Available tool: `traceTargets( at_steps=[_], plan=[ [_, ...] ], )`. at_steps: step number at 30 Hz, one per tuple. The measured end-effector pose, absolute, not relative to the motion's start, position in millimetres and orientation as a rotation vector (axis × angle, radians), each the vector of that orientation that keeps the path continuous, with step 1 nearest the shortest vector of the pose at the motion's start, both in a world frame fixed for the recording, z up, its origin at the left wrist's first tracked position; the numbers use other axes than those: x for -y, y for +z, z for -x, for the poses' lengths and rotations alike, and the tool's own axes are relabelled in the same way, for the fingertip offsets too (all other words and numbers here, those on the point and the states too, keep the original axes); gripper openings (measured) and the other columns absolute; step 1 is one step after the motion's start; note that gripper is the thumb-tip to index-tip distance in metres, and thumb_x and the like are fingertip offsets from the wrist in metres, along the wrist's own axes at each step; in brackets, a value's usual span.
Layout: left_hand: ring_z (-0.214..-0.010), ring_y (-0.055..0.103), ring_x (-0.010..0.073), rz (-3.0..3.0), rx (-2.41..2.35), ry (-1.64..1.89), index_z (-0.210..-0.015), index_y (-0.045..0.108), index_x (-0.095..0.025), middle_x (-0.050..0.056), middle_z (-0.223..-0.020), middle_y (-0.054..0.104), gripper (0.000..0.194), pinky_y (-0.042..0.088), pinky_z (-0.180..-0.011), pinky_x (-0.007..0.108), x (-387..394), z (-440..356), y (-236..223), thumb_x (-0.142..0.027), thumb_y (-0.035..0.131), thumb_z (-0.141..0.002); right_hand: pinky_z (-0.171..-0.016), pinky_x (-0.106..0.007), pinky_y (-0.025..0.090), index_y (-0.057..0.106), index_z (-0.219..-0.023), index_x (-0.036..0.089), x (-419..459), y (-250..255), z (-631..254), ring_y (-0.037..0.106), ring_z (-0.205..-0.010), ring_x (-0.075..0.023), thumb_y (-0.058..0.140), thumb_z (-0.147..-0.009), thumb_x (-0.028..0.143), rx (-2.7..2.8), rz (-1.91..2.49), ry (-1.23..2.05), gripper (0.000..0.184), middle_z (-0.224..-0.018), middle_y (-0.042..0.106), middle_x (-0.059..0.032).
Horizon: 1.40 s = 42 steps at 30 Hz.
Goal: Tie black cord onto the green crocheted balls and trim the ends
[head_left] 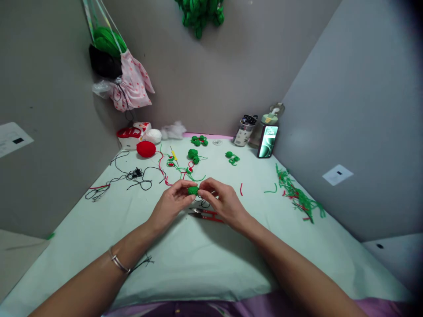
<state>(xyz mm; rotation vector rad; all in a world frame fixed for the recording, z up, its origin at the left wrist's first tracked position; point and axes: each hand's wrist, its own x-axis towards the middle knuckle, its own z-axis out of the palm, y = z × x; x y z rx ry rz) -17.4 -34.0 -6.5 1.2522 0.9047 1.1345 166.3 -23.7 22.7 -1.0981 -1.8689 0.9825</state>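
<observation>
Two forearms [291, 264]; left hand [171, 202], right hand [225, 200]: grip pinching one green piece [192, 190]; one scissors [211, 215] near.

silver bangle [118, 260], bare forearms, purple clothing [185, 309]

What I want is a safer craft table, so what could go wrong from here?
The red-handled snips lie close to the left hand and right hand, so a finger could brush the blades while attention is on the small green piece.
The loose black cord is already tangled and might knot with the red strand near it.
The phone stands propped upright, so a bump could tip it.
</observation>
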Motion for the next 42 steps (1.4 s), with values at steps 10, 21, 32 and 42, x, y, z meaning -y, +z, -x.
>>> traceTargets(
  at_steps=[10,21,32,42],
  plan=[
    [-0.075,0.057,0.0145,-1.366,-0.91,0.884,-0.095,0.066,-0.016,0.0,-0.08,0.062,0.023,0.044,-0.071,0.027,33.7,13.4,-9.3,-0.03,0.074,-0.077,-0.06,-0.023,0.039,0.061,-0.072,0.018,11.0,38.4,-179.3,0.051,-0.067,-0.0099,0.064,-0.077,0.017,1.472,1.004,0.94,0.006,-0.077,0.063,0.0004],
    [-0.064,0.053,0.0128,-1.443,-0.852,0.669,-0.086,0.063,-0.018,0.0,-0.074,0.056,0.021,0.039,-0.066,0.029,31.2,23.4,-0.4,-0.038,0.058,-0.088,-0.042,-0.016,0.041,0.055,-0.081,0.016,-9.3,50.1,-213.0,0.047,-0.042,-0.0055,0.072,-0.079,0.026,0.995,0.903,1.646,0.02,-0.053,0.053,0.007],
    [-0.057,0.045,0.0103,-1.343,-0.769,0.641,-0.079,0.056,-0.018,-0.002,-0.068,0.048,0.023,0.034,-0.055,0.026,32.5,24.6,-3.2,-0.04,0.056,-0.088,-0.04,-0.009,0.034,0.046,-0.073,0.015,-54.2,48.6,-291.4,0.035,-0.038,-0.0012,0.045,-0.088,-0.003,0.408,0.861,1.116,0.024,-0.05,0.034,0.0105],
    [-0.068,0.05,0.0132,-1.539,-0.87,0.68,-0.092,0.061,-0.019,-0.001,-0.073,0.052,0.021,0.037,-0.065,0.029,31.7,24.5,-0.4,-0.04,0.058,-0.091,-0.042,-0.01,0.039,0.04,-0.07,0.017,-57.9,53.4,-313.6,0.039,-0.043,-0.0027,0.047,-0.088,0.0,0.427,0.847,1.051,0.027,-0.056,0.034,0.0086]
  ],
)
